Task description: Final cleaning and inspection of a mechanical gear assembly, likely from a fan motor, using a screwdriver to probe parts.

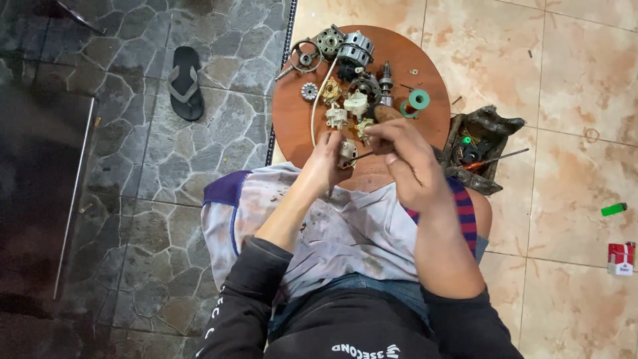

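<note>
A person is sitting by a round brown bench [292,126] and looking down at both hands. The left hand [324,163] is holding a small cream plastic part [347,151], with its grip closed around it, just over the near edge of the bench. The right hand [405,163] is pinching a thin dark tool [359,157], and the tip of the tool is touching the cream part. More cream parts [345,110] are lying on the bench just past the hands. Behind them, metal motor pieces [352,50] are sitting at the far side, and a green spool [419,100] is lying near the right edge. A thin white wire [315,106] is running across the bench toward the left hand. A dark box of tools [482,143] is sitting on the tile floor beside the bench. A black sandal [185,83] is lying on the stone floor, well apart.
</note>
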